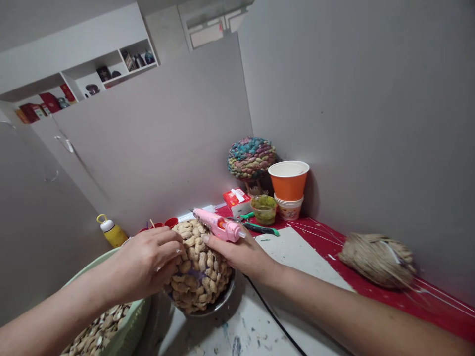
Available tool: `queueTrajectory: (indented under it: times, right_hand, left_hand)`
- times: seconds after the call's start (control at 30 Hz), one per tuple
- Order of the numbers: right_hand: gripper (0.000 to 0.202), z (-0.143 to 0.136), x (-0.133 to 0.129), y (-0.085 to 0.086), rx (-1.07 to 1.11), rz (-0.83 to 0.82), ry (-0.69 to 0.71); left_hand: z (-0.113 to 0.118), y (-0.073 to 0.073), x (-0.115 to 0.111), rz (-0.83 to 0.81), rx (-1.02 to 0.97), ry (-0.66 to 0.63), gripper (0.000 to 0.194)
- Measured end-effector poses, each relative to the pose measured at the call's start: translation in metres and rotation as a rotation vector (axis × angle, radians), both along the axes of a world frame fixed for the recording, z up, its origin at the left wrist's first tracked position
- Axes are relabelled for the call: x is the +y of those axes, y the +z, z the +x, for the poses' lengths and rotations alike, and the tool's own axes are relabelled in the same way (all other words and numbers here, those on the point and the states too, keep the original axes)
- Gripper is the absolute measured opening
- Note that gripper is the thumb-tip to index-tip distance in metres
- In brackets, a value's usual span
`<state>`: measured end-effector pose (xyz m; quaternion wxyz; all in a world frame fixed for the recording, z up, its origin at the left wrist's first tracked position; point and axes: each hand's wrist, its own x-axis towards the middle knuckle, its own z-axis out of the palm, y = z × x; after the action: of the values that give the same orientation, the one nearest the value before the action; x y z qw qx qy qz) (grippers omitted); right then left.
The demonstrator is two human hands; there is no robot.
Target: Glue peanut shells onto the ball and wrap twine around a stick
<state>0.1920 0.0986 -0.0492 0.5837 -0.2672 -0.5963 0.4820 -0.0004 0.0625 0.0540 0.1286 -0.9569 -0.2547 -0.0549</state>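
Observation:
A ball covered in peanut shells (202,254) sits in a metal bowl (222,305), with purple patches showing between the shells. My left hand (152,254) is at the ball's left side, fingers curled and pressed together against it; whatever they pinch, if anything, is hidden. My right hand (248,254) is closed around a pink hot glue gun (218,225) at the ball's right edge, thumb towards the shells. The gun's nozzle points up and left, and its black cord (274,314) runs down the table. Loose peanut shells (98,329) fill a green basin (139,316) at lower left.
Behind the ball stand a yellow bottle (115,235), red cups (170,222), a tissue pack (237,200), green-handled pliers (261,228), a stained plastic tub (264,210) and an orange paper cup (288,182). A colourful shell-covered tree (252,158) and a twine bundle (376,259) are near the wall.

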Motion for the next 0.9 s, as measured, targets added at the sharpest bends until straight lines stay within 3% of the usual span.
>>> queueTrajectory:
  times: [0.4, 0.63, 0.9]
  right_hand:
    - [0.015, 0.000, -0.002, 0.000, -0.031, -0.024, -0.017]
    - [0.015, 0.000, 0.000, -0.002, -0.011, -0.012, 0.002]
    - [0.016, 0.000, 0.000, -0.003, -0.018, -0.050, 0.003]
  left_hand:
    - [-0.004, -0.010, -0.005, 0.000, -0.154, 0.073, 0.012]
    - [-0.001, -0.024, -0.006, 0.029, -0.309, 0.242, 0.016]
    - [0.000, -0.026, -0.005, -0.026, -0.345, 0.298, 0.016]
